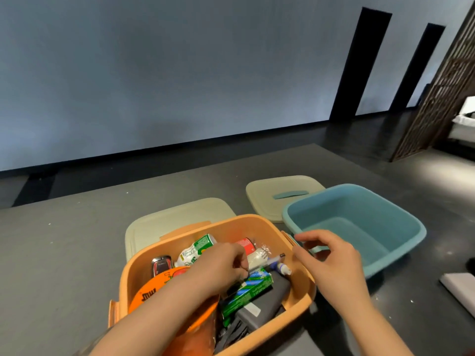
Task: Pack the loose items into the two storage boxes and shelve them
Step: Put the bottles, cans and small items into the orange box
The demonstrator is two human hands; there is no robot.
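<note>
Over the orange box (259, 228), left fingers (241, 265) seemingly pinch a pen (270, 260); right fingers (312, 236) spread.

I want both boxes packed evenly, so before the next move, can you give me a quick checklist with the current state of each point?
1. Orange box open: ok; its lid lies behind it.
2. Blue box open, with room: ok, nothing shows inside; its lid lies behind.
3. Left hand inside the orange box among the items: ok.
4. Left grip on one item: cannot tell; fingers curl at the pen and green carton.
5. Right hand free: ok, over the orange rim, holding nothing.
6. Load even: not ok, orange is crowded.
</note>
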